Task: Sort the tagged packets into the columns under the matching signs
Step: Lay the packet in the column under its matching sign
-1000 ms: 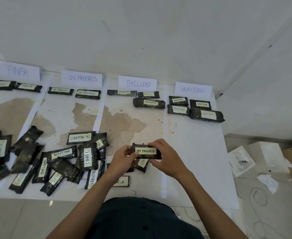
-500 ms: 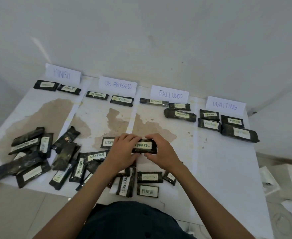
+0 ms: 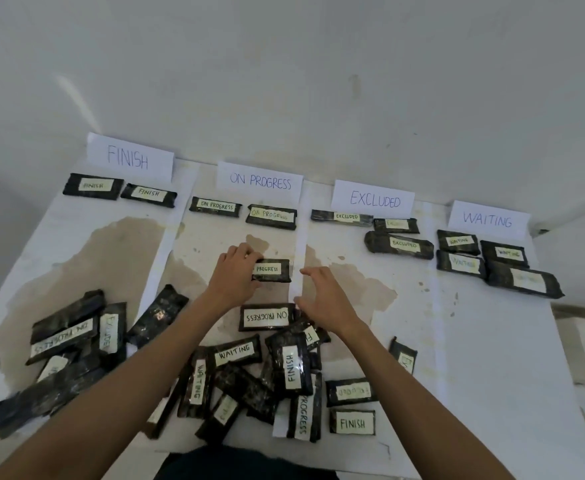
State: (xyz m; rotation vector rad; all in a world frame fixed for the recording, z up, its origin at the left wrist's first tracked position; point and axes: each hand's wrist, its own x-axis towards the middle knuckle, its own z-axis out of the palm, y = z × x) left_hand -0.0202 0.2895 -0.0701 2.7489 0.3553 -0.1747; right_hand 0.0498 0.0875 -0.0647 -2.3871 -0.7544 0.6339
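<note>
A black packet tagged ON PROGRESS (image 3: 272,270) lies in the column under the ON PROGRESS sign (image 3: 260,182). My left hand (image 3: 235,273) grips its left end. My right hand (image 3: 324,299) hovers just to its right with fingers apart, holding nothing. Two ON PROGRESS packets (image 3: 216,205) sit below that sign. The FINISH sign (image 3: 128,157), EXCLUDED sign (image 3: 374,199) and WAITING sign (image 3: 487,220) each head a column with sorted packets. A heap of unsorted packets (image 3: 249,379) lies near me, with another heap (image 3: 66,344) at the left.
The white table (image 3: 492,358) is stained brown in the left and middle columns. White paper strips (image 3: 299,237) divide the columns. A white wall rises behind the signs. The table's right edge drops to a floor with white scraps.
Both hands carried the ON PROGRESS packet forward into its column. My right hand has let go and drawn back to the right; my left hand still holds the packet.
</note>
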